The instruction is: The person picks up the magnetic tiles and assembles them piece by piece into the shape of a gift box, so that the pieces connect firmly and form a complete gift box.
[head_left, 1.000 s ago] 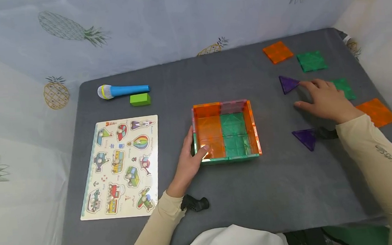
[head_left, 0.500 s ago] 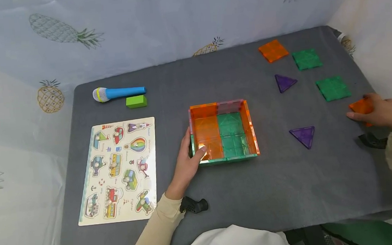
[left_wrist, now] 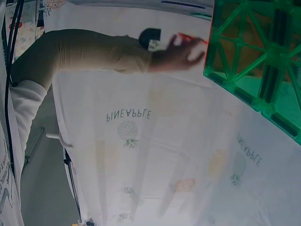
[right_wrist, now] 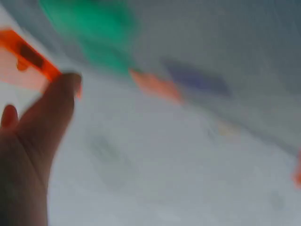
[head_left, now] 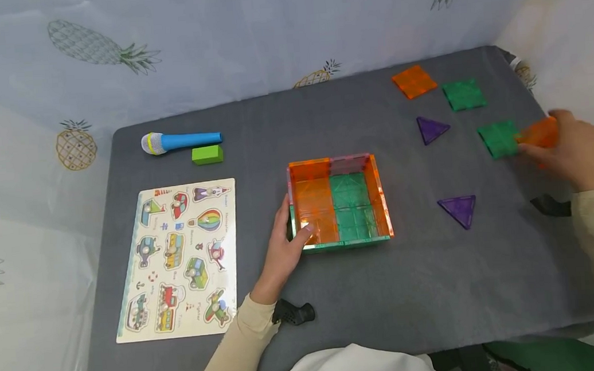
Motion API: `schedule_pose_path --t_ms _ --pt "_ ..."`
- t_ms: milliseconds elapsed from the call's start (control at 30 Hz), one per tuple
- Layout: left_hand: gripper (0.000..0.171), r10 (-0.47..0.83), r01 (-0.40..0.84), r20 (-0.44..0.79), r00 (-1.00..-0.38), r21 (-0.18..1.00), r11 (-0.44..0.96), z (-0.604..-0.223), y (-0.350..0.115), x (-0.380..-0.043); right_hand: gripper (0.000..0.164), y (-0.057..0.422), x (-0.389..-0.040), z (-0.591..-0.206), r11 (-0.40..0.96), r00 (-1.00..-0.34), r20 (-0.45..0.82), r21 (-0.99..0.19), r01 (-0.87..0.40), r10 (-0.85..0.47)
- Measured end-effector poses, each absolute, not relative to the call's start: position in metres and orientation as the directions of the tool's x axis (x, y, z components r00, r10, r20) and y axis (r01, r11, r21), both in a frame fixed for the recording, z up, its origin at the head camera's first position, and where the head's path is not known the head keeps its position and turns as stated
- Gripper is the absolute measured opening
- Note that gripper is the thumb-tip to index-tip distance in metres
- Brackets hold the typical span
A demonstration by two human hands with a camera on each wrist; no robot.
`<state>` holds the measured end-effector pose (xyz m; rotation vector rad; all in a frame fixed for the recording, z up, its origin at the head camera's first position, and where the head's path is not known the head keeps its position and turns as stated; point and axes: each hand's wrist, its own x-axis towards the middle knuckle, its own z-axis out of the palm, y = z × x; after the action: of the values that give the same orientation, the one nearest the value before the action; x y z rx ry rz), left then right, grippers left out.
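Observation:
A shallow open box of clear magnetic tiles [head_left: 350, 243], orange, green and pink, stands mid-table. My left hand [head_left: 284, 244] grips its near left corner, thumb over the rim and fingers along the outer side. The green tile wall [left_wrist: 263, 61] fills the upper right of the left wrist view. At the table's right side my right hand [head_left: 584, 148] pinches an orange square magnetic tile [head_left: 539, 134], held up off the table. The right wrist view shows the thumb [right_wrist: 59, 101] against the orange tile's edge. A green square tile [head_left: 498, 139] lies just left of the right hand.
Two purple triangle tiles lie right of the box, the far one [head_left: 431, 129] and the near one [head_left: 459, 211]. An orange tile [head_left: 414, 81] and green tile [head_left: 464, 94] lie farther back. At left are a puzzle board [head_left: 178, 263], toy microphone [head_left: 182, 140] and green block [head_left: 207, 154].
My right hand moved from near the purple triangles to the right side, took the orange tile there and raised it. My left hand stays on the box.

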<state>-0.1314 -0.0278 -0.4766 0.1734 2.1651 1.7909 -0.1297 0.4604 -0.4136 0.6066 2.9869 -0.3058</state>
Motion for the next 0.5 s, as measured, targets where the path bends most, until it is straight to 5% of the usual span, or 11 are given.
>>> schedule_pose_path --t_ms 133,267,367,500 --pt "0.074 0.289 -0.115 -0.179 -0.94 0.968 0.224 -0.478 -0.028 -0.132 0.071 0.354 -0.16 -0.368 0.958 -0.992 0.118 -0.287 0.004 0.04" --pt "0.075 0.289 -0.114 -0.187 -0.939 0.961 0.251 -0.478 -0.026 -0.133 0.061 0.243 -0.179 -0.354 0.879 -0.899 0.194 -0.209 -0.429 -0.392" --pt "0.075 0.303 -0.115 -0.192 -0.933 0.96 0.255 -0.478 -0.024 -0.133 0.065 0.189 -0.19 -0.362 0.807 -0.821 0.113 -0.154 -0.57 -0.559" --pt "0.075 0.322 -0.126 -0.206 -0.924 0.959 0.252 -0.478 -0.021 -0.132 0.066 0.162 -0.198 -0.379 0.805 -0.81 0.007 -0.104 -0.583 -0.586"
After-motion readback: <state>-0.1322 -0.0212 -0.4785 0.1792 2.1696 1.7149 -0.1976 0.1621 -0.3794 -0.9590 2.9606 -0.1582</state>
